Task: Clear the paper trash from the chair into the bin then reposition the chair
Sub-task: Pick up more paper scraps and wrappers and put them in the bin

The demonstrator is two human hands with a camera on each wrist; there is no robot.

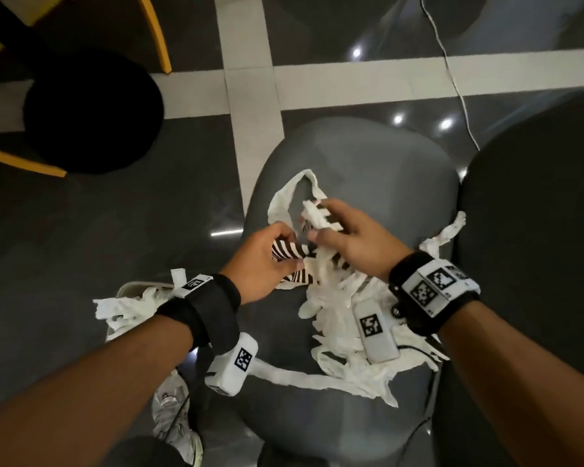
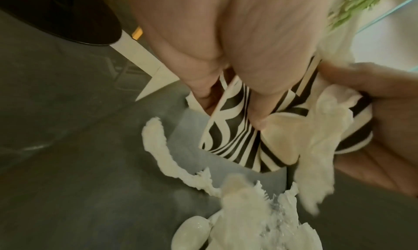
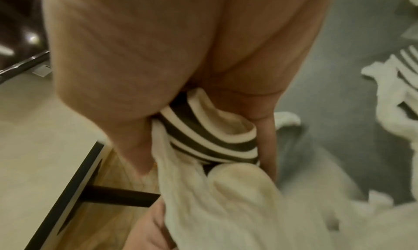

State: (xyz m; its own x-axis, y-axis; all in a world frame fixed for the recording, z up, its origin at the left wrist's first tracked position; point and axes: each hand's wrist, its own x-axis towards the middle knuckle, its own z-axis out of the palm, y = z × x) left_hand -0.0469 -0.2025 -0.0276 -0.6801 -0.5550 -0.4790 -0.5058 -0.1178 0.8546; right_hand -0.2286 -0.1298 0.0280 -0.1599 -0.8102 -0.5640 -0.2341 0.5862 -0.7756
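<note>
Two hands: both work over the grey chair seat (image 1: 351, 156), the landmark for every place below.
Left hand (image 1: 263, 261): just above the seat's left edge, fingers curled round a black-and-white striped paper (image 1: 289, 254).
Right hand (image 1: 348, 237): over the seat's middle, fingers curled on the same striped paper together with white tissue (image 1: 314, 214).
Paper trash: torn white tissue strips (image 1: 344, 332) lie across the near half of the seat; more tissue (image 1: 122, 308) sits off the seat's left side, seemingly in a bin (image 1: 132, 286), though I cannot be sure.
Step in hand: gathering, by my reading; nothing suggests the chair is ready to move.
Next move: likely bunch the loose strips into one wad, then carry it left of the seat to the bin.
Writing: none legible; the wrist bands (image 1: 432, 288) show only square coded markers.
</note>
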